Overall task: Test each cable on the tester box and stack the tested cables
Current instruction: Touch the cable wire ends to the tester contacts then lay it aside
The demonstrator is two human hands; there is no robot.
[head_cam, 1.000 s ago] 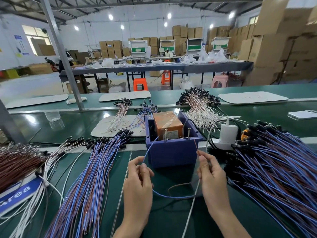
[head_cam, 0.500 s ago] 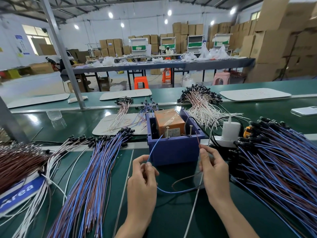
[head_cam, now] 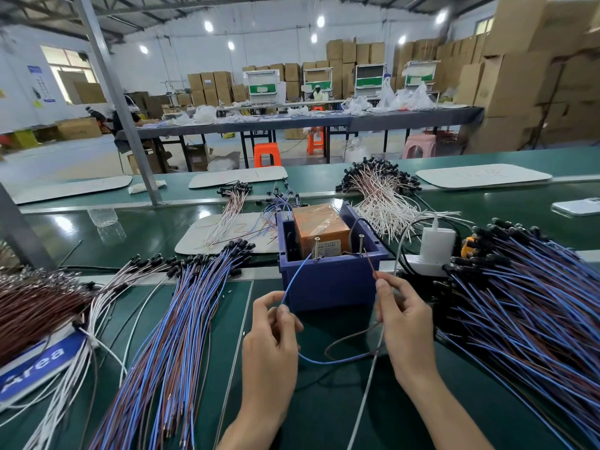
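The tester box [head_cam: 331,280] is a blue bin holding an orange unit [head_cam: 319,227], with two upright screws on its front rim. My left hand [head_cam: 272,336] pinches the blue wire [head_cam: 293,277] of one cable, its tip touching the left screw [head_cam: 316,248]. My right hand [head_cam: 404,323] pinches the brown wire [head_cam: 370,264], its tip at the right screw [head_cam: 361,245]. The cable's slack loops on the belt between my hands. A stack of blue and brown cables [head_cam: 172,326] lies to the left. A large pile of cables [head_cam: 526,297] lies to the right.
A white charger [head_cam: 436,245] sits on a power strip right of the box. White cables [head_cam: 383,203] lie behind it, more cables on a white mat [head_cam: 201,237] at left. A phone [head_cam: 578,207] lies far right. Brown cables [head_cam: 35,300] and a blue sign [head_cam: 35,362] are at the left edge.
Both hands rose toward the box. The blue tip reached the left screw and the brown tip reached the right screw.
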